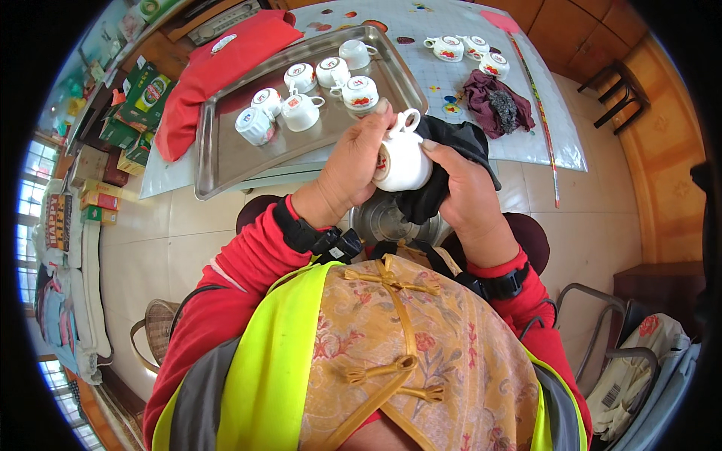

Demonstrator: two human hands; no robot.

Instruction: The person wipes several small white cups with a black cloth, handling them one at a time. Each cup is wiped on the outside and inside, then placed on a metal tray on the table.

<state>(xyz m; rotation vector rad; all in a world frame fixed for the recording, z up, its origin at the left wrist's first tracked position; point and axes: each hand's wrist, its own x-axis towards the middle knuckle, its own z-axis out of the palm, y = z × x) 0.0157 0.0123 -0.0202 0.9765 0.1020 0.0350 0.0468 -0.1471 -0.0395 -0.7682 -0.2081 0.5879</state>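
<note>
A white ceramic cup (407,163) is held between my two hands above the table's near edge, tilted with its marked base to the left and its handle pointing away from me. My left hand (352,160) grips it by the base side, thumb up near the handle. In my right hand (471,189) is a black cloth (459,138), pressed to the cup's mouth side, with the thumb on the cup wall. The cup's opening is hidden by cloth and fingers. Just beyond stands a metal tray (237,163) carrying several upside-down white cups (302,111).
Three upturned cups (448,49) stand at the table's far right, near a crumpled maroon cloth (485,104) with a steel-wool scourer (507,111). A long patterned stick (538,107) crosses the right side. Red fabric (197,84) lies left of the tray. A metal basin (375,221) sits below my hands.
</note>
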